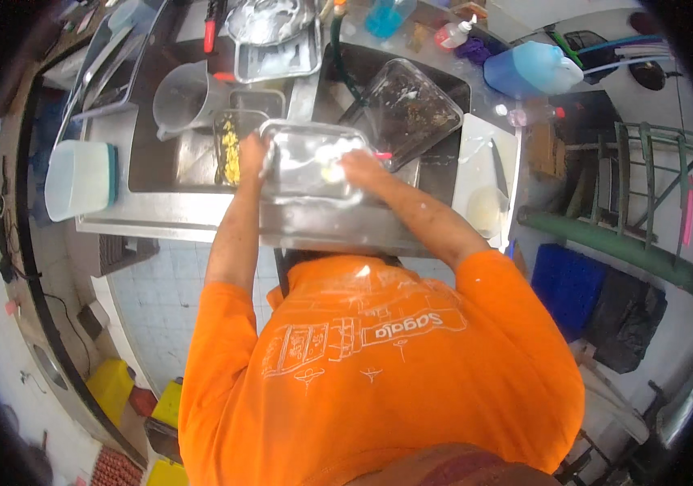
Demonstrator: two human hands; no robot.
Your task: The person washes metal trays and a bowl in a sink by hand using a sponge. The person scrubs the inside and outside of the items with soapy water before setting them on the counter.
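A clear rectangular container [304,164] with white suds in it is held over the front edge of a steel double sink [164,209]. My left hand [251,159] grips its left rim. My right hand [360,170] presses a sudsy, pale yellowish thing, perhaps a sponge, against its inside at the right; the fingers are blurred. Just left of my left hand, a clear container [220,130] with yellow food bits stands in the left basin. A translucent measuring jug [181,100] lies tilted behind it. In the right basin leans a dirty clear rectangular container [413,109].
Behind the basins stand a soapy bowl [270,21] on a tray [279,64], a pump bottle [453,35] and a jug of blue liquid [529,68]. On the right, a white board [474,143] carries a knife [498,167]. A translucent tub [78,181] stands at the left edge.
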